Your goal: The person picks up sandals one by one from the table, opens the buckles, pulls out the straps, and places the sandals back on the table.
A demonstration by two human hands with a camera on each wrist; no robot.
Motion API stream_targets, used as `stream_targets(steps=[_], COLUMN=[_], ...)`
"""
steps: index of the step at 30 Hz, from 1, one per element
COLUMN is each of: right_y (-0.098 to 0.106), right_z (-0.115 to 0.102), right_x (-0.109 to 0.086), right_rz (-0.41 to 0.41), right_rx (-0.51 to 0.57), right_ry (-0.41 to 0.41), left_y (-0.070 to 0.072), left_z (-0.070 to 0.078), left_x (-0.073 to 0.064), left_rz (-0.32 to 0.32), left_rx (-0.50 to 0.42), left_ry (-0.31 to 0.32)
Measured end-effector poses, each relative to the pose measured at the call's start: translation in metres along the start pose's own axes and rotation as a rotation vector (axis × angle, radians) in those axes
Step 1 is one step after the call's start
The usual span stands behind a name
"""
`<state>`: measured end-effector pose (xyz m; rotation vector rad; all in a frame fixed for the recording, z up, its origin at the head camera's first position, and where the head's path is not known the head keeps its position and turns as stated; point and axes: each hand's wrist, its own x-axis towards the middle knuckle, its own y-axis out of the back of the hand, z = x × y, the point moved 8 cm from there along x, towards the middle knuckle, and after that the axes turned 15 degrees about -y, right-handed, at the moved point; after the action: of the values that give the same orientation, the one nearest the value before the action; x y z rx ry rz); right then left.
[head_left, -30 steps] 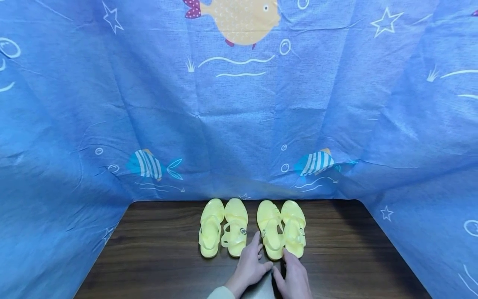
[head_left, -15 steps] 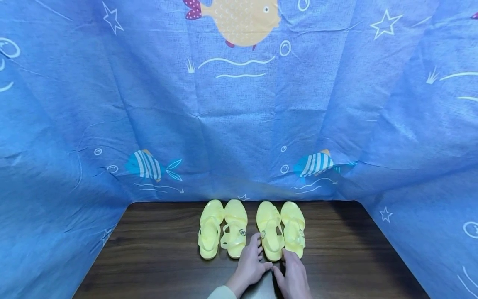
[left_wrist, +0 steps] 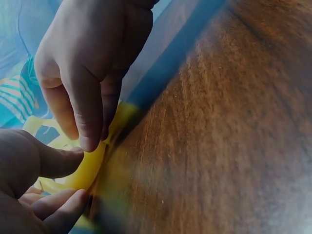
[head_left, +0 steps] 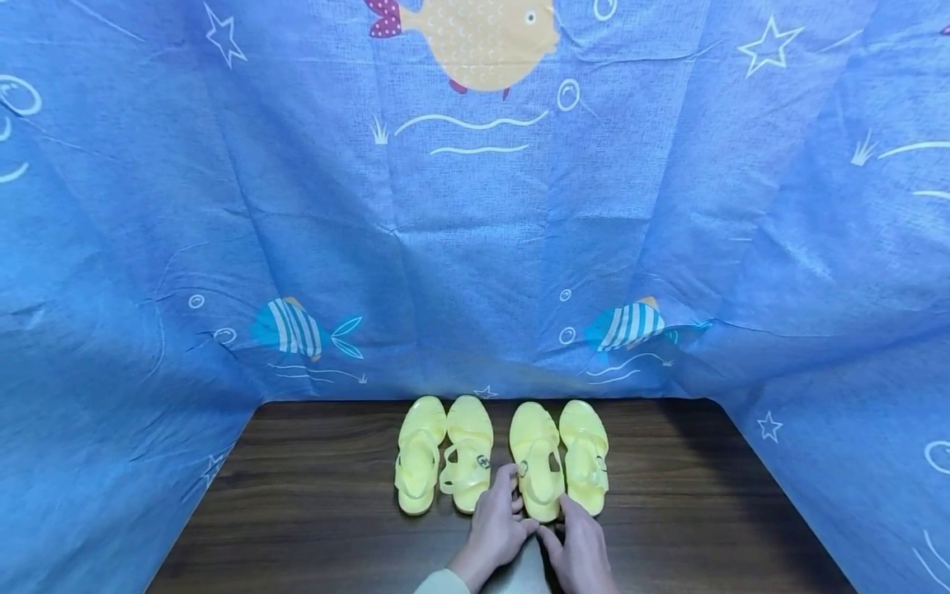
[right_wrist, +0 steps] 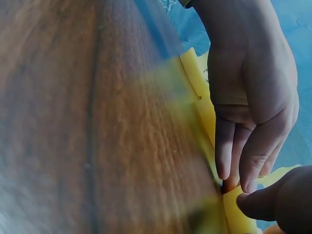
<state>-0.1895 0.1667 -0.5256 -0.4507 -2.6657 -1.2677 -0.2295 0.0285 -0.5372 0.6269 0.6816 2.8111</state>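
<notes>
Several yellow jelly sandals stand side by side, toes away from me. Both hands are at the heel of the third sandal from the left (head_left: pixel 544 485). My left hand (head_left: pixel 493 525) lies along its left side, index finger near the ankle strap and thumb behind the heel. My right hand (head_left: pixel 582 548) has its fingers on the right side of the heel, its thumb meeting the left thumb tip. In the left wrist view, the yellow heel (left_wrist: pixel 91 168) sits between the left thumb and fingers. In the right wrist view, the right thumb (right_wrist: pixel 273 201) presses near the heel edge.
Left of the hands stand two more sandals, the outer one (head_left: pixel 418 462) and the inner one (head_left: pixel 468 425). The rightmost sandal (head_left: pixel 583 429) is beside the right fingers. A blue fish-print curtain (head_left: pixel 475 247) hangs behind the dark wooden table (head_left: pixel 312 511) and at its sides.
The third sandal has slid slightly toward me, and its toe now sits a little lower than before. Both hands have closed in a little around its heel. The other sandals keep their places.
</notes>
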Motion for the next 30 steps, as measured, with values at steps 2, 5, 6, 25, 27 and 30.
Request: stream_targets(steps=[2,5,6,25,27,30], right_y=[-0.001,-0.001,-0.002,-0.002,-0.003,-0.002], right_z=[0.004,0.009,0.01,0.017,0.017,0.016], right_x=[0.0,0.0,0.0,-0.01,-0.011,-0.012], right_rz=[-0.012,-0.023,-0.021,-0.047,-0.066,-0.096], right_rx=[0.016,0.043,0.049,0.179,0.174,0.191], right_ry=[-0.043,-0.096,-0.108,-0.129,-0.111,-0.091], left_y=[0.001,0.002,0.002,0.006,0.006,0.006], left_z=[0.001,0.002,0.002,-0.002,-0.002,-0.001], left_x=[-0.002,-0.005,-0.006,-0.024,-0.026,-0.03], left_rz=[0.009,0.022,0.026,0.024,0.017,0.007], left_rx=[0.008,-0.006,-0.01,-0.059,-0.072,-0.092], left_ry=[-0.01,-0.017,-0.015,0.061,0.069,0.068])
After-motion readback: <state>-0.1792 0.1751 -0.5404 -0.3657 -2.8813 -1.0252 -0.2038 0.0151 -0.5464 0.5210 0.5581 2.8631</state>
